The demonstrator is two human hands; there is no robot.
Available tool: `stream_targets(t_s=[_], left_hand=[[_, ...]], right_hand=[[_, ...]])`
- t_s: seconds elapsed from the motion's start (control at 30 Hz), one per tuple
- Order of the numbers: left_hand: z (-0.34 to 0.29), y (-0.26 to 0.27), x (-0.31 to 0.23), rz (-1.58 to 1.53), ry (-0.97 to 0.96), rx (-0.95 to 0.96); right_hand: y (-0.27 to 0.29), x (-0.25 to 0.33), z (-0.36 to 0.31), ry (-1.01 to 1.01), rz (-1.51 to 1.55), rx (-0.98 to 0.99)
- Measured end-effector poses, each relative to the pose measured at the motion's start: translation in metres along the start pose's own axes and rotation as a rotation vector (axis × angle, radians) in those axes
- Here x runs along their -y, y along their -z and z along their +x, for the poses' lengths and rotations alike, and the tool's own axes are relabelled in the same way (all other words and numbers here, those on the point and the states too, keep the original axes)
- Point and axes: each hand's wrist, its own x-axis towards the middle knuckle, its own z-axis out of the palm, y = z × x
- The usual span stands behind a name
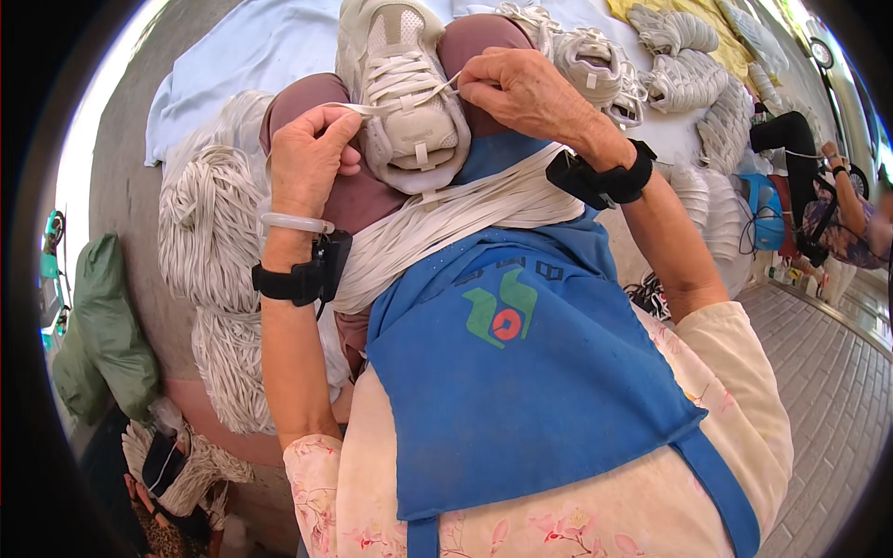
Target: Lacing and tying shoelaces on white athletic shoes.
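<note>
Outdoors, brick paving [819, 395]. Shoe [409, 135] between knees [302, 98], toe away, long axis fore-aft. Left hand [313, 153] and right hand [530, 96] pinch laces [370, 110].

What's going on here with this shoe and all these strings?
A person in a blue apron has a pale lace-up sneaker between their knees, its toe pointing away. The left hand pinches a length of shoelace on one side of the sneaker, and the right hand pinches lace on the other. The sneaker has laces crossing its front. A bundle of loose laces lies across the lap, and more pale shoes sit beyond the right hand.
</note>
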Motion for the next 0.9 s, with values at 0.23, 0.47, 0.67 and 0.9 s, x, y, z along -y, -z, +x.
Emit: stream_targets(t_s=[0.23, 0.47, 0.67, 0.9], left_hand=[[0.003, 0.003, -0.008, 0.183, -0.080, 0.014], [0.005, -0.002, -0.012, 0.122, -0.083, 0.033], [0.004, -0.009, 0.005, 0.200, -0.187, -0.029], [-0.023, -0.018, 0.002, 0.586, -0.605, -0.273]], right_hand=[[0.005, -0.002, 0.013, -0.032, -0.088, 0.247], [0.001, 0.011, 0.017, -0.184, -0.077, 0.297], [-0.008, 0.029, -0.016, -0.148, -0.152, -0.112], [-0.025, 0.049, -0.025, -0.032, -0.513, -0.109]])
